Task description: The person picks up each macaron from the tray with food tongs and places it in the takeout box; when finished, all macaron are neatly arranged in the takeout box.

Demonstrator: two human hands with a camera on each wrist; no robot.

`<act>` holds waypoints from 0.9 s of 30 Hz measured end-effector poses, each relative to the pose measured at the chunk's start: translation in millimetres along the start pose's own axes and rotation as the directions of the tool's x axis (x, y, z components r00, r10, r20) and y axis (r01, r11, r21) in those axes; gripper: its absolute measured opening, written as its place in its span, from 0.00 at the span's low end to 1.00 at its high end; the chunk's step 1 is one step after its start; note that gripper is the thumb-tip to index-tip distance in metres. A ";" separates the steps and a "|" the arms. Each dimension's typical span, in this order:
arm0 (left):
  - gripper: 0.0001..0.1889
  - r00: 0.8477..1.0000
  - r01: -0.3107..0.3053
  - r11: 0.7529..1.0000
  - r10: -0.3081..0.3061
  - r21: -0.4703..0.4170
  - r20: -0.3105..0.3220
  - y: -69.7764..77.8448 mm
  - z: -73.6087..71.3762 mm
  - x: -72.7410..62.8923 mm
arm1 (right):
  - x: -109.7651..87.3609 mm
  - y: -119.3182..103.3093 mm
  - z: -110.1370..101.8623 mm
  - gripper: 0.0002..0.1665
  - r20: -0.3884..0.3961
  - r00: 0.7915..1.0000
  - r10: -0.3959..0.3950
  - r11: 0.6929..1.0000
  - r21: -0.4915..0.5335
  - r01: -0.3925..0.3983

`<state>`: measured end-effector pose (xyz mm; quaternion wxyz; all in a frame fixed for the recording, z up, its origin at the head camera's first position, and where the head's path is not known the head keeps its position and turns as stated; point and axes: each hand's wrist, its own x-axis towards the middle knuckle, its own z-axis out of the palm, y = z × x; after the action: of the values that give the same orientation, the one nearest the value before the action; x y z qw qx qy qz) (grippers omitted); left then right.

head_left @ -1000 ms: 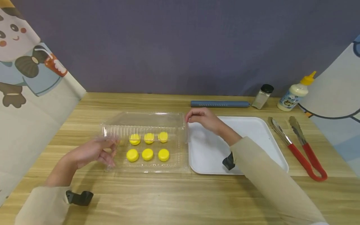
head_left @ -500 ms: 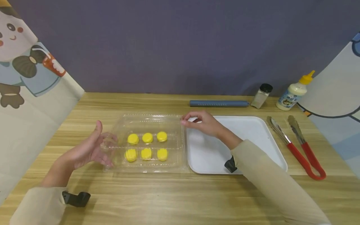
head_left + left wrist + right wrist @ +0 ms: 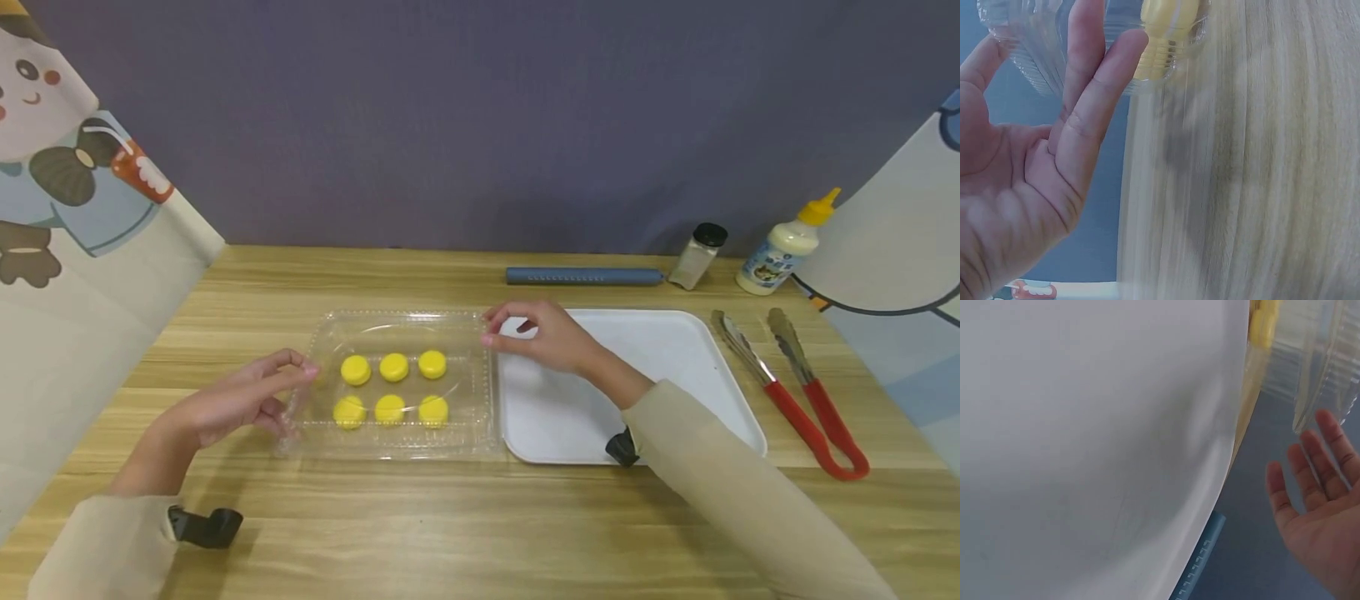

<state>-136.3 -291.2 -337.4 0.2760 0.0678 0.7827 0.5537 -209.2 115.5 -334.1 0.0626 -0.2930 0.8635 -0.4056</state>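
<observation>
A clear plastic hinged container [image 3: 420,452] sits on the table with two rows of yellow round macaron-like pieces [image 3: 393,367] inside. Its clear lid [image 3: 397,329] is tilted over them. At the left edge, my left hand [image 3: 243,398] pinches the lid with thumb and forefinger; its other fingers [image 3: 1094,103] lie along the container's side. My right hand [image 3: 551,337] reaches across the tray to the lid's right edge, its thumb and index finger closed in on that edge. In the right wrist view the remaining fingers [image 3: 1310,475] are extended just below the plastic.
A white tray [image 3: 637,383] stands right against the container. Red-handled tongs [image 3: 817,417] lie at its right. Behind are a blue-grey rod [image 3: 585,276], a black-capped jar [image 3: 697,257] and a yellow-tipped squeeze bottle [image 3: 783,254]. A dark panel [image 3: 480,125] rises at the back.
The lid has swung down toward the front, over the yellow pieces. My left thumb went up, then came down on the lid's left edge. My right hand has lowered slightly with the lid.
</observation>
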 end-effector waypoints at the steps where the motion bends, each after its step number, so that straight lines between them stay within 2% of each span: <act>1: 0.24 1.000 -0.002 1.000 0.002 0.002 -0.003 0.5 0.3 0.1 | -1.4 -0.4 0.5 0.11 -0.006 1.000 -0.002 1.000 -0.007 0.002; 6: 0.23 1.000 -0.003 1.000 0.004 0.018 -0.026 1.4 1.0 2.6 | -11.2 -2.4 1.7 0.21 -0.014 0.999 0.040 0.999 -0.004 -0.040; 9: 0.22 0.999 -0.012 0.999 0.014 0.033 -0.039 1.2 1.2 6.0 | -19.0 -0.3 0.9 0.21 -0.001 0.999 0.051 0.998 0.021 -0.051; 11: 0.22 0.999 -0.011 0.999 0.013 0.035 -0.049 1.4 1.8 8.6 | -25.2 2.8 1.1 0.15 0.060 0.998 0.025 0.999 0.044 -0.028; 13: 0.22 0.998 -0.014 0.999 0.016 0.039 -0.055 1.7 2.0 10.8 | -32.1 5.3 2.4 0.11 0.162 0.987 -0.002 0.997 0.077 -0.011; 15: 0.22 0.998 -0.016 0.999 0.018 0.038 -0.062 2.3 2.2 12.6 | -38.6 7.1 4.6 0.11 0.275 0.961 -0.020 0.992 0.122 -0.014; 17: 0.23 0.997 -0.017 0.999 0.020 0.037 -0.069 3.4 2.3 14.2 | -44.2 6.7 6.8 0.13 0.352 0.936 -0.013 0.986 0.162 -0.047; 19: 0.24 0.997 -0.024 0.999 0.027 0.038 -0.075 4.3 2.4 15.7 | -48.4 4.2 9.1 0.14 0.382 0.924 0.001 0.978 0.193 -0.080; 27: 0.30 0.995 0.003 0.999 0.002 0.049 -0.101 8.9 5.1 19.0 | -55.0 -5.8 20.4 0.16 0.402 0.913 0.063 0.958 0.232 -0.169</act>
<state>-151.4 -275.9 -337.3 0.2345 0.0460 0.8092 0.5368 -154.4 129.7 -350.4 0.2957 -0.3048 0.7885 -0.4449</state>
